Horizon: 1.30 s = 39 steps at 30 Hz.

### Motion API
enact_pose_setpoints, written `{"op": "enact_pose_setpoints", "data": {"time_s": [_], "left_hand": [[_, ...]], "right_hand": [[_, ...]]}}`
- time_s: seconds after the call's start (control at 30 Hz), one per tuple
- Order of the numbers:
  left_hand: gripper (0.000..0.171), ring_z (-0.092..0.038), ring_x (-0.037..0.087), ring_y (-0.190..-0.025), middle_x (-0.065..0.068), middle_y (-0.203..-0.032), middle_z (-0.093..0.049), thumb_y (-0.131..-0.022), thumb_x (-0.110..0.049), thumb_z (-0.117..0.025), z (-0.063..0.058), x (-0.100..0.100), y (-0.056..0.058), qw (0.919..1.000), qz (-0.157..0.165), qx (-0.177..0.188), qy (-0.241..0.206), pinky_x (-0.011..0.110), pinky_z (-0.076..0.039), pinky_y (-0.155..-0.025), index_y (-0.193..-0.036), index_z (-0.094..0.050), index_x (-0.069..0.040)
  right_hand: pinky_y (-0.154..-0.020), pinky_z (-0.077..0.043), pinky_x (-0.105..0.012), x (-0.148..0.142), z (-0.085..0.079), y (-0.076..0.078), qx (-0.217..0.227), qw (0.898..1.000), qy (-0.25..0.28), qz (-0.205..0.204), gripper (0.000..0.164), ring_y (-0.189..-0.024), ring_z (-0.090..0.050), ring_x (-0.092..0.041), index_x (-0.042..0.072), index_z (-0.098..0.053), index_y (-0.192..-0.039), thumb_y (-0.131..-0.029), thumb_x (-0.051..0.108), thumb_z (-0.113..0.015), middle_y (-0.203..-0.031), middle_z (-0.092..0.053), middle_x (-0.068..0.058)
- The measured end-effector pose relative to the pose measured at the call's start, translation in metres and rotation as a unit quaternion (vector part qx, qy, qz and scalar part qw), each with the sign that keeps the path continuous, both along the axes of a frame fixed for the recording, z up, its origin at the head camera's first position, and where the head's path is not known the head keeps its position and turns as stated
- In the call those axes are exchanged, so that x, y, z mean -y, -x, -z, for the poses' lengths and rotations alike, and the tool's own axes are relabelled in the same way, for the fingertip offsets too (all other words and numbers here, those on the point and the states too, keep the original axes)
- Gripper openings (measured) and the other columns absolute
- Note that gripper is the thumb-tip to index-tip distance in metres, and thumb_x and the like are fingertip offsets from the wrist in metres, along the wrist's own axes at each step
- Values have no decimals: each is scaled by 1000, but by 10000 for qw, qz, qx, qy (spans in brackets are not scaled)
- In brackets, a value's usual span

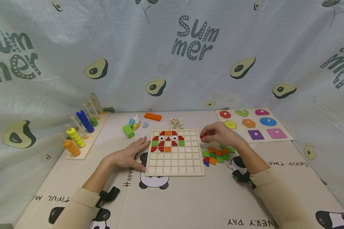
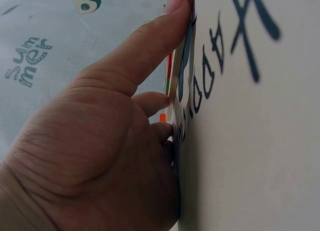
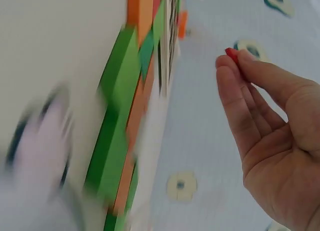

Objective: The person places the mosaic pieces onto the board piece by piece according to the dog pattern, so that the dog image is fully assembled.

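Right hand has thumb and fingertips closed in a pinch on a small red piece, remaining fingers loosely bent; piece is up off the table, just beyond the grid board's upper right edge. Tip pinch looks right for something that small: most of it sticks out past the fingers, so the hand shouldn't block the view much. Left hand is spread flat-ish, gripping nothing, thumb touching the board's left edge low down and fingertips near it higher up, probably to stop it sliding. Red, orange, green and eye pieces sit in the cells toward the upper left, forming a face-like pattern (two eyes, red triangle between). Loose tiles lie just off the right side, handy for the right hand, I'd say. Pattern card is behind the board, likely so it can be seen along with the grid. Shape puzzle back right, peg stacker far left, green block and orange block behind: all outside the grid, presumably parked to leave working room.
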<state>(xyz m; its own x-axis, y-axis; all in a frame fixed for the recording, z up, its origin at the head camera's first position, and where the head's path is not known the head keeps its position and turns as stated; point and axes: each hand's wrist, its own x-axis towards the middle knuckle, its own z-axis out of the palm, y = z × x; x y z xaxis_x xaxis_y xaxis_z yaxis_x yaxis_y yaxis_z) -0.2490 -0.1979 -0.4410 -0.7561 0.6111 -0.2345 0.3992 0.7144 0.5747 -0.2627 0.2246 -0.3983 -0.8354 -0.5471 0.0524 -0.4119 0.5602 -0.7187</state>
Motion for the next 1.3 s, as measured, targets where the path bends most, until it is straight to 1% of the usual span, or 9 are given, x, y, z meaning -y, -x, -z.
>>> {"op": "enact_pose_setpoints", "data": {"time_s": [0.13,0.23,0.37,0.5,0.6,0.77,1.0,1.13,1.3], "left_hand": [[115,8,26,-148,-1,-162,3,-66,-58,-80,1,1,0,10000,-9,1,-7,55,-1,-117,-155,-14,-27],[115,8,24,-148,-3,-162,3,-65,-59,-79,0,1,0,10000,-51,9,8,54,0,-117,-155,-14,-28],[115,9,24,-148,-3,-162,4,-65,-59,-80,0,1,0,10000,-74,19,5,54,0,-117,-155,-14,-29],[116,9,24,-147,-3,-162,4,-65,-59,-80,0,1,0,10000,-66,49,-17,54,0,-117,-155,-14,-28],[115,9,24,-147,-3,-162,4,-65,-58,-80,0,1,0,10000,-69,57,-30,53,1,-117,-155,-15,-28],[115,9,24,-147,-3,-162,3,-65,-58,-80,0,1,1,9999,-95,64,-22,54,1,-117,-155,-15,-28],[116,9,23,-147,-4,-162,3,-64,-59,-81,0,1,1,9999,-102,98,-37,55,1,-117,-155,-15,-29],[116,9,24,-147,-4,-162,3,-64,-59,-80,0,2,2,9999,-86,75,-41,55,0,-116,-155,-16,-29],[116,10,24,-147,-3,-162,4,-65,-58,-80,1,2,2,9999,-40,87,-65,55,1,-117,-155,-15,-28]], "right_hand": [[-74,-55,-29,36,1,5,-29,9990,-173,-417,18,-79,-62,-16,9,-72,-105,-87,10,-71,-94,-70,6],[-73,-55,-27,63,5,9,-79,9963,-412,-746,19,-78,-60,-15,10,-73,-105,-86,11,-72,-92,-69,6],[-72,-54,-25,91,13,14,-50,9943,-620,-868,19,-77,-60,-13,11,-72,-102,-84,12,-74,-88,-68,7],[-71,-54,-24,107,19,16,-97,9930,-736,-922,16,-77,-60,-12,11,-71,-99,-83,11,-75,-85,-67,6],[-70,-52,-23,112,21,17,-182,9920,-887,-880,13,-77,-59,-11,12,-71,-96,-84,13,-75,-85,-66,7],[-72,-50,-25,115,20,15,-229,9908,-1125,-718,14,-80,-56,-12,15,-71,-97,-84,16,-75,-91,-67,6],[-76,-48,-26,117,21,12,-597,9823,-1564,-835,12,-82,-55,-11,17,-73,-95,-84,20,-75,-92,-66,7],[-77,-49,-26,118,20,12,-668,9821,-1544,-850,14,-83,-55,-10,16,-74,-97,-83,17,-76,-93,-67,8],[-77,-50,-26,107,15,9,-649,9832,-1431,-929,22,-85,-57,-8,18,-74,-107,-84,18,-74,-100,-67,7]]}}
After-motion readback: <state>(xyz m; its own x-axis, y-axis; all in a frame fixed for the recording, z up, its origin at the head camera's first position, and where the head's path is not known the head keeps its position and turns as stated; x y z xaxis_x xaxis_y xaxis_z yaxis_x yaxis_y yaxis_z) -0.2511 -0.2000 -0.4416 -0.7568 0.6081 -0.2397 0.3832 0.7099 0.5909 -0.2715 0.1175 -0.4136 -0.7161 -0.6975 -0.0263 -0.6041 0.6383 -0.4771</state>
